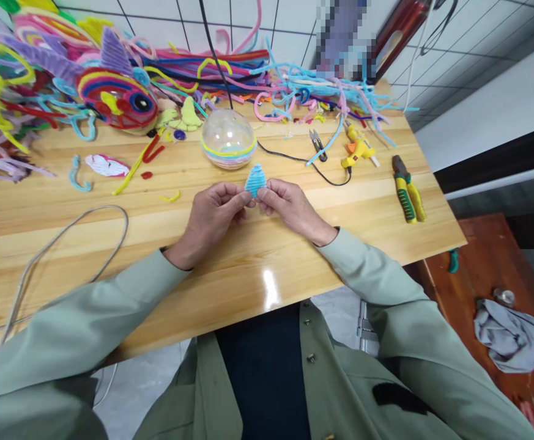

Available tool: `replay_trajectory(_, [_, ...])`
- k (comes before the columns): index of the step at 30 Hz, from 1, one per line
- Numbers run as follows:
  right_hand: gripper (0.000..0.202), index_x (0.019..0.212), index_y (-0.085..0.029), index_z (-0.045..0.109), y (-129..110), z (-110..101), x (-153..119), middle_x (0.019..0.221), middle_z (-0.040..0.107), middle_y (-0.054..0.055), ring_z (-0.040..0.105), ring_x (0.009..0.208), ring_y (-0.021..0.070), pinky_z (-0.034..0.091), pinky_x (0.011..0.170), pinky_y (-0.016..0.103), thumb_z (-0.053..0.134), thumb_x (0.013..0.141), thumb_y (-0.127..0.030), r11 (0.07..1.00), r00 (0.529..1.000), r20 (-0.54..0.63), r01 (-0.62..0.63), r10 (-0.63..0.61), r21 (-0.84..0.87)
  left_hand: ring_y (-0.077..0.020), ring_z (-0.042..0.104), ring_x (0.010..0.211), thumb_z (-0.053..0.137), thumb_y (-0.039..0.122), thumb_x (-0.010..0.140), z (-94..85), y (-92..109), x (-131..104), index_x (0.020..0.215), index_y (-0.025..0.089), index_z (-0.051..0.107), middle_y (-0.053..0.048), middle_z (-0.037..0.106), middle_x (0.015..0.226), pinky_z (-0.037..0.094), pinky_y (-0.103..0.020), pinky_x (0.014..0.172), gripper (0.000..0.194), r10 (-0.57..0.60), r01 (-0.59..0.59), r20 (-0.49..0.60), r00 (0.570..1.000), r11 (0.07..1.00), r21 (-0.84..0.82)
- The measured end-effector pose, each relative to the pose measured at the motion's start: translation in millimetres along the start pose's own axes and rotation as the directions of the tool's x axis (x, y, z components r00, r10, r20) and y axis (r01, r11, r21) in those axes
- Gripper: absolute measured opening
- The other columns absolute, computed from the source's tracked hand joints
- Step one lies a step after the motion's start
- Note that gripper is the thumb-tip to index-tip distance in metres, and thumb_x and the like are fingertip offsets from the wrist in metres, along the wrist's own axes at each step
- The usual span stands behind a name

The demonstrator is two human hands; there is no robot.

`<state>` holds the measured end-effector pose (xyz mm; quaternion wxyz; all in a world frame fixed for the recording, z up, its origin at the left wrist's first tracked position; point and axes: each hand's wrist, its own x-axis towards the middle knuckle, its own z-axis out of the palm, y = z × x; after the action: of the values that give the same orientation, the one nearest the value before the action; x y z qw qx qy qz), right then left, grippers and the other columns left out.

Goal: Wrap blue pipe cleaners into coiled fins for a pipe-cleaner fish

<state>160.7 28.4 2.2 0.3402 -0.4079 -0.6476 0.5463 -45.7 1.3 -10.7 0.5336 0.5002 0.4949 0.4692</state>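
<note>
Between my two hands, above the table, is a small light blue piece of fuzzy pipe cleaner [255, 179], ridged and narrowing toward its top. My left hand [216, 211] pinches its lower left side with thumb and fingers. On the lower right side, the thumb and fingers of my right hand [294, 209] are closed on the same piece. Just beyond it stands a clear plastic ball [228, 135], its lower part wrapped with yellow, pink and blue bands. The lowest edge of the blue piece is partly covered by my thumbs.
A decorated fish [117, 101] stands at the back left amid pipe cleaners [303, 82] piled along the wall. To the right lie thread snips [317, 145], a yellow glue gun [358, 148] with its black cord, and pliers [408, 189]. A grey cable [71, 229] loops at left.
</note>
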Motion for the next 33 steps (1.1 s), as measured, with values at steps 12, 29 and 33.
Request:
replay_trajectory(12, [0.058, 0.087, -0.023, 0.062, 0.6, -2.9, -1.0, 0.081, 0.063, -0.002, 0.058, 0.075, 0.0155, 0.047, 0.076, 0.031, 0.066, 0.102, -0.079, 0.998, 0.999, -0.004, 0.034, -0.034, -0.044, -0.0161, 0.072, 0.066, 0.099, 0.067, 0.08, 3.4, -1.2, -3.5, 0.085, 0.022, 0.077, -0.005, 0.084, 0.086, 0.063, -0.032, 0.065, 0.05, -0.045, 0.046, 0.005, 0.999, 0.989, -0.14])
replay_trajectory(29, [0.043, 0.076, -0.023, 0.064, 2.5, 3.6, 3.5, 0.071, 0.062, -0.004, 0.052, 0.064, 0.0114, 0.047, 0.066, 0.028, 0.084, 0.093, -0.057, 0.989, 0.985, -0.169, -0.015, 0.04, 0.147, -0.0128, 0.071, 0.067, 0.093, 0.052, 0.088, 1.5, -11.7, -4.1, 0.112, 0.026, 0.063, 0.003, 0.078, 0.09, 0.058, -0.026, 0.063, 0.046, 0.378, -0.324, -0.078, 0.923, 0.869, 0.375])
replay_trajectory(33, [0.044, 0.077, -0.023, 0.064, -0.8, 6.5, 1.0, 0.072, 0.063, -0.003, 0.052, 0.065, 0.0116, 0.048, 0.066, 0.028, 0.083, 0.092, -0.059, 0.99, 0.979, -0.199, -0.01, 0.039, 0.143, -0.016, 0.074, 0.07, 0.082, 0.04, 0.098, -3.8, -8.9, -5.4, 0.1, 0.026, 0.069, 0.003, 0.077, 0.081, 0.059, -0.029, 0.067, 0.02, 0.467, -0.379, -0.03, 0.884, 0.752, 0.539])
